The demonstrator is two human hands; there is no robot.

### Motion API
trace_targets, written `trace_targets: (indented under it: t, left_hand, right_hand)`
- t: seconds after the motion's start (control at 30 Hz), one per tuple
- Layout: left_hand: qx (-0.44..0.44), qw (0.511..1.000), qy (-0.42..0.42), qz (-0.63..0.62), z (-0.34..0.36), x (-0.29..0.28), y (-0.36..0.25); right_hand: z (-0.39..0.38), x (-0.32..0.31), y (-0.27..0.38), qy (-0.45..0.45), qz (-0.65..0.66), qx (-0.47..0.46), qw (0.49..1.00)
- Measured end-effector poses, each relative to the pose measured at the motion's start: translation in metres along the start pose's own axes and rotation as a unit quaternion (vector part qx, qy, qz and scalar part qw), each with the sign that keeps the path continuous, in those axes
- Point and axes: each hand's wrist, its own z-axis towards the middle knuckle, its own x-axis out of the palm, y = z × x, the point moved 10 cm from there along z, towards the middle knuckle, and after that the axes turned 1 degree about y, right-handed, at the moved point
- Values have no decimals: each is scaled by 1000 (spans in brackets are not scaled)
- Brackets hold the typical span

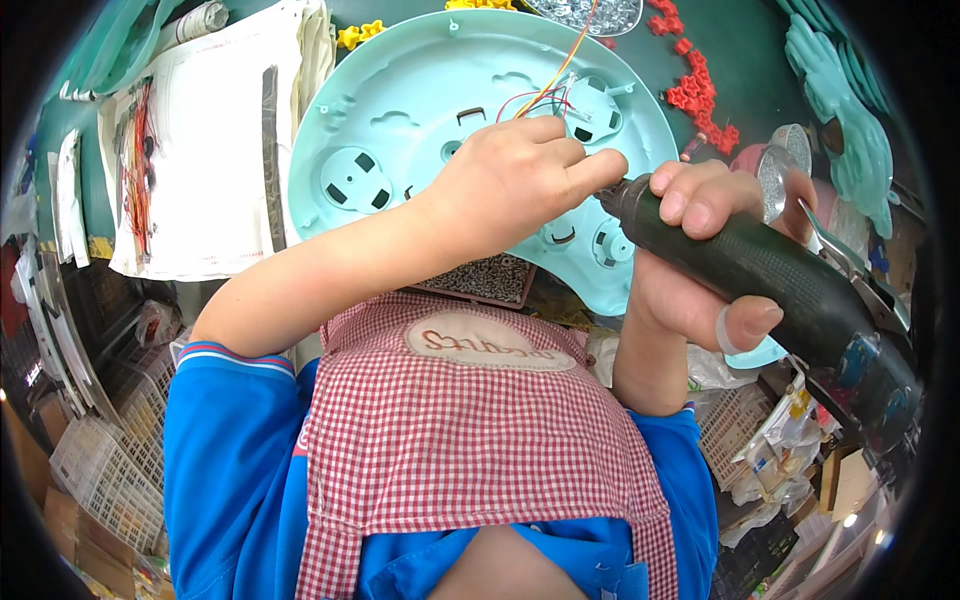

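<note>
My right hand (690,235) is wrapped round a thick black electric screwdriver (750,260), its nose pointing to the left. My left hand (520,180) is closed, with its index finger reaching to the screwdriver's tip; whatever its fingers may pinch there is hidden. Beneath both hands lies a large curved teal plastic shell (400,100), open side up, with round speaker-like seats and small posts. Thin red, yellow and dark wires (548,98) rise from the shell just beyond my left hand.
Close to my apron stands a tray of small screws (490,280). Red plastic pieces (695,95), yellow pieces (362,34) and a bowl of clear parts (590,14) line the far side. More teal parts (850,130) lie right. At left, a wire bundle (138,180) rests on white sheets (205,130).
</note>
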Motion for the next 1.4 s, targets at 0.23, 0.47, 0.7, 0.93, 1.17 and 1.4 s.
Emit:
trace_targets:
  t: [0.23,0.47,0.7,0.93,1.17,1.4]
  left_hand:
    - [-58,997,-29,32,-6,-16,36]
    - [-141,989,37,10,-12,-3,58]
    - [-119,993,16,7,-13,-6,58]
    - [-61,981,62,174,-8,-19,49]
    - [-93,977,116,153,-22,-8,58]
    - [-43,979,78,184,-19,-12,46]
  right_hand:
    - [3,-10,-10,-17,-61,13,998]
    - [4,-11,-31,-102,-42,50,993]
    - [8,-38,-29,-127,10,78,989]
    - [-58,-157,57,-342,-210,29,915]
    - [-73,-54,118,-321,-521,-364,702]
    - [7,35,-82,305,-576,-72,755]
